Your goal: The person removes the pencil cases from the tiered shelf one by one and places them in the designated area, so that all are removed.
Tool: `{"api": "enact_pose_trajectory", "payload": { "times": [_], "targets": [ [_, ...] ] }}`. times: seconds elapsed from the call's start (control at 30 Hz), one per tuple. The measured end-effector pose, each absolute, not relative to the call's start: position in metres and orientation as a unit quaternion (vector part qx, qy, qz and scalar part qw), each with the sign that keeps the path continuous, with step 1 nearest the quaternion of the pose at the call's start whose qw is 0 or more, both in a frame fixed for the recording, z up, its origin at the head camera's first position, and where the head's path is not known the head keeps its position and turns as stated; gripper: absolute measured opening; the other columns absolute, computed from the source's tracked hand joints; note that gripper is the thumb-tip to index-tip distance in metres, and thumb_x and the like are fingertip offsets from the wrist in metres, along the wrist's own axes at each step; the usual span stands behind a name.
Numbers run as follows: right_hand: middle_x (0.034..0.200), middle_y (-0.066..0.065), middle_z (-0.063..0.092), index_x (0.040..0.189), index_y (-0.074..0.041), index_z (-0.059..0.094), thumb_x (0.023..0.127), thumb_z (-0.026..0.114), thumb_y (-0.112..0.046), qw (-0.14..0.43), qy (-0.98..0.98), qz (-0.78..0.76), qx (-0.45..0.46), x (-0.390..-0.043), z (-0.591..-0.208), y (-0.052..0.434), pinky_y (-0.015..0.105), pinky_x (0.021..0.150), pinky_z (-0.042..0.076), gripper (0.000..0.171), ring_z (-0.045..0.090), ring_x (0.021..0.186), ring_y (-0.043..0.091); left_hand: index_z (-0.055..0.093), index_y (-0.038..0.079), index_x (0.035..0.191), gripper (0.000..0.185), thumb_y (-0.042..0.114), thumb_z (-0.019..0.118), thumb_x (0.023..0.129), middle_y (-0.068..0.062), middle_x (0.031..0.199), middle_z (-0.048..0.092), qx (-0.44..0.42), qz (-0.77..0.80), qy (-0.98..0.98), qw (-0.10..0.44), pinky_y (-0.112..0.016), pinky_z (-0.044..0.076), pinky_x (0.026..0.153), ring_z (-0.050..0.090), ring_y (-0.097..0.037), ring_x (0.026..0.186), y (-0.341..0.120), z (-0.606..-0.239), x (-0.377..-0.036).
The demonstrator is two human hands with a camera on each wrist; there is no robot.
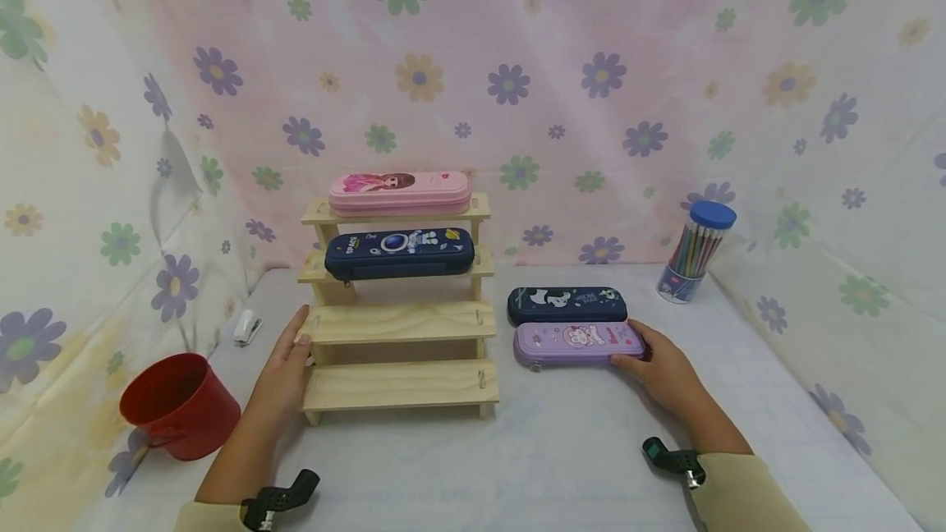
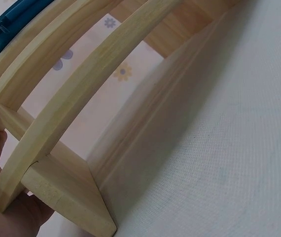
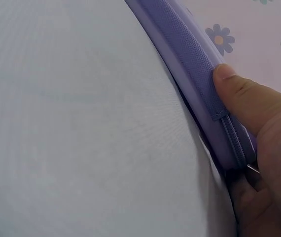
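Observation:
My left hand (image 1: 282, 364) grips the left end of a stepped wooden rack (image 1: 399, 384), fingers around its side in the left wrist view. On the rack's top step lies a pink pencil case (image 1: 402, 194). A dark blue space pencil case (image 1: 399, 254) lies on the step below. My right hand (image 1: 665, 368) pinches the right end of a purple pencil case (image 1: 576, 343), thumb on its zipped side in the right wrist view. Directly behind the purple case, a second dark pencil case (image 1: 567, 304) lies on the table.
A red bucket (image 1: 181, 409) stands at the left beside my forearm. A small white stapler-like item (image 1: 247, 327) lies behind it. Toward the back right stands a clear tub of pencils (image 1: 691, 257) with a blue lid. Flowered cloth walls surround the white table (image 1: 562, 450).

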State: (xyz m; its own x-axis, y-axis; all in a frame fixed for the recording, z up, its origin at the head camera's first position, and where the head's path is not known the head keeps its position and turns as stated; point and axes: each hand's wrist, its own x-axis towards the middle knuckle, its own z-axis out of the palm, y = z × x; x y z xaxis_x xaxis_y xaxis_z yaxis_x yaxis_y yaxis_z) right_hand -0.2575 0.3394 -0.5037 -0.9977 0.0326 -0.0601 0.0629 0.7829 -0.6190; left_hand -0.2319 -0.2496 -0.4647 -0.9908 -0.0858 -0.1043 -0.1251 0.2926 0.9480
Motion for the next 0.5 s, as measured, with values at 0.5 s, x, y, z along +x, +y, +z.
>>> {"api": "enact_pose_trajectory", "payload": {
  "times": [0.5],
  "targets": [
    [0.17,0.027,0.023,0.168,-0.011,0.02,0.087,0.073,-0.068,0.024,0.94,-0.338,0.038,-0.2543,-0.5003,0.3364,0.071,0.122,0.023,0.112,0.021,0.155,0.053,0.009,0.056,0.163,0.053,0.051,0.027,0.113,0.011,0.176,0.005,-0.065,0.598,0.798,0.014,-0.068,0.0,0.127,0.001,-0.028,0.164,-0.2495,-0.4653,-0.2325]
  ]
}}
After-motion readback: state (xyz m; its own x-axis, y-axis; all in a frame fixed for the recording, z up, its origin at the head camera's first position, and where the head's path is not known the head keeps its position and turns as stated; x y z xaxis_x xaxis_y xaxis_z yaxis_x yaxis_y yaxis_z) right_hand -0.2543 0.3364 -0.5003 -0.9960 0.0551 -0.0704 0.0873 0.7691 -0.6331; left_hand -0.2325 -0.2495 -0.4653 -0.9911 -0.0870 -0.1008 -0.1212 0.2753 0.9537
